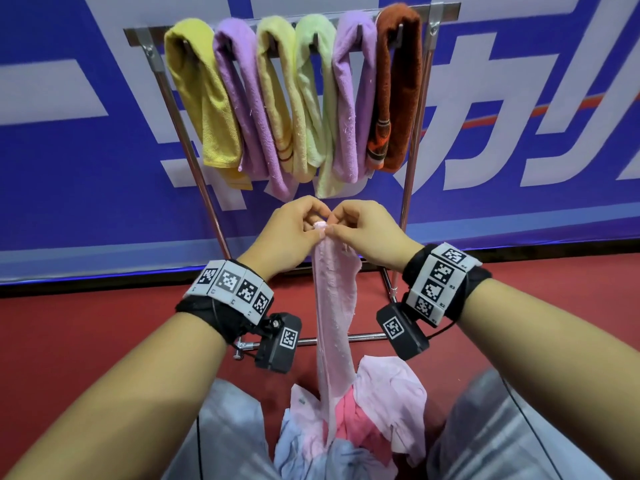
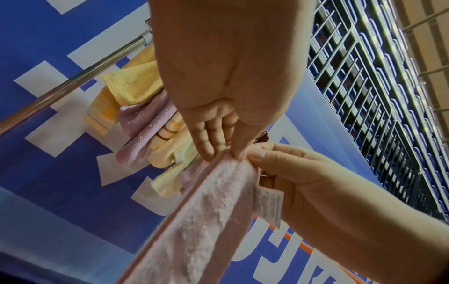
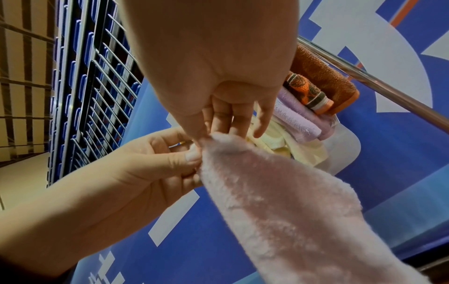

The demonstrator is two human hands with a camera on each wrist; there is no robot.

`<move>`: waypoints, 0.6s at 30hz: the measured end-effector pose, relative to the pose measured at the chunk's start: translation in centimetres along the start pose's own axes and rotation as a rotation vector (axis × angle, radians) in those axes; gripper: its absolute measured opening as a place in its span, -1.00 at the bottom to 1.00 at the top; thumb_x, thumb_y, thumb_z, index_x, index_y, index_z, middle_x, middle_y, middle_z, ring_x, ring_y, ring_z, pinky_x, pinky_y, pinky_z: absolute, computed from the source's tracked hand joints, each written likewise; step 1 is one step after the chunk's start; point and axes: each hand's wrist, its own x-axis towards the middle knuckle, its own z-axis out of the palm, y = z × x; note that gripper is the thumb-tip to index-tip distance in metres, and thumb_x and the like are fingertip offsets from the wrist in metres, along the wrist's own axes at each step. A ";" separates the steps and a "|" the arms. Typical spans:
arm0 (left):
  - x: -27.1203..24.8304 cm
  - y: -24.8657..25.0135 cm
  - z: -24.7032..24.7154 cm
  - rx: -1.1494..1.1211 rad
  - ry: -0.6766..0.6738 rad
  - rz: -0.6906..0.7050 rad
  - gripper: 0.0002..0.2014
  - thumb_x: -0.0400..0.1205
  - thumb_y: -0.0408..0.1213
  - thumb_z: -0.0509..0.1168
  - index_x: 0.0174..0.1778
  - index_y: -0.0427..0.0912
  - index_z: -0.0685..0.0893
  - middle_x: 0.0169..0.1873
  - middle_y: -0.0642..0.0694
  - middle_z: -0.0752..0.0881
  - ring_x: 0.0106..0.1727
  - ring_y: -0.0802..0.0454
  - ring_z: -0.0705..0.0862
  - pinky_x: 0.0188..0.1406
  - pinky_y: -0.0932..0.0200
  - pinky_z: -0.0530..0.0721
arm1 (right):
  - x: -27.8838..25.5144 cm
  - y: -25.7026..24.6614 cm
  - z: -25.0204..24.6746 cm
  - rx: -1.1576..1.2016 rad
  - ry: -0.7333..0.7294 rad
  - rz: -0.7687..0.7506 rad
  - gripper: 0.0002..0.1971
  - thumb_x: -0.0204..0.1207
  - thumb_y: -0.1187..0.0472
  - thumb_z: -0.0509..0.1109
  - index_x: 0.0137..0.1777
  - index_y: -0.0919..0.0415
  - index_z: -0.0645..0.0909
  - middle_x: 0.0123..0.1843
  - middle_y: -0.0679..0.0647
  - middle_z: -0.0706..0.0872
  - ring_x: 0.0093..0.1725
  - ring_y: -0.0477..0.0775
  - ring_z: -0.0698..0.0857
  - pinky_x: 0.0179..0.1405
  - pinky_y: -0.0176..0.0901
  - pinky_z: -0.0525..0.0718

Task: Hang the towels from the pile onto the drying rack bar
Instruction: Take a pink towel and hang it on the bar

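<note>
Head view shows a pale pink towel (image 1: 334, 299) held up in front of the person, its top corner pinched between both hands while the rest hangs down in a long narrow fold to the pile (image 1: 349, 420) of pink and light blue towels on the red floor (image 1: 86, 327) between the person's knees. The left hand (image 1: 285, 233) and the right hand (image 1: 369, 232) meet at that corner, thumbs and fingers (image 2: 239, 148) pressed together on the cloth — the remaining fingers curl loosely behind. From the left wrist view a white care label (image 2: 268, 207) hangs off the towel's edge just beside the right hand's palm. In the right wrist view the left thumb lies against the towel's fluffy edge (image 3: 267, 192). Beyond the hands stands the drying rack (image 1: 414, 140), and its top bar (image 1: 145, 31) already carries six towels side by side: yellow (image 1: 201, 95), lilac (image 1: 242, 109), pale yellow with brown stripes (image 1: 280, 98), light green (image 1: 313, 95), a second lilac one (image 1: 351, 98) and a rust-brown one (image 1: 398, 84) at the right end. Behind the rack runs a blue banner (image 1: 69, 168) with large white characters — both wrists wear black straps with square marker tiles.
</note>
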 end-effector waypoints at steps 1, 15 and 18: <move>0.2 0.0 -0.4 0.024 0.037 0.002 -0.78 0.57 -0.44 0.38 -0.01 -0.01 0.69 -0.21 0.02 0.74 -0.34 0.21 0.57 -0.23 0.28 0.60 | 0.0 0.0 -0.3 -0.024 -0.067 0.007 -0.85 0.50 0.13 0.51 -0.16 0.20 0.68 -0.35 0.06 0.74 -0.41 -0.09 0.63 -0.35 -0.21 0.59; 0.1 -0.4 -5.1 0.127 0.289 -0.038 -0.80 0.54 -0.53 0.28 -0.16 -0.16 0.73 -0.39 0.15 0.63 -0.42 0.33 0.52 -0.40 0.44 0.45 | 0.8 1.1 -4.0 -0.693 -0.269 -0.183 -0.91 0.50 0.20 0.45 -0.03 0.12 0.75 -0.14 -0.09 0.63 -0.05 0.05 0.51 -0.07 -0.07 0.52; 0.1 -0.5 -5.0 0.150 0.319 -0.047 -0.78 0.57 -0.50 0.27 -0.21 -0.09 0.72 -0.40 0.14 0.61 -0.41 0.27 0.52 -0.38 0.36 0.46 | 0.7 1.0 -4.1 -0.865 -0.291 -0.288 -0.96 0.47 0.21 0.46 -0.15 0.13 0.74 -0.16 -0.02 0.58 -0.08 0.09 0.45 -0.15 0.04 0.56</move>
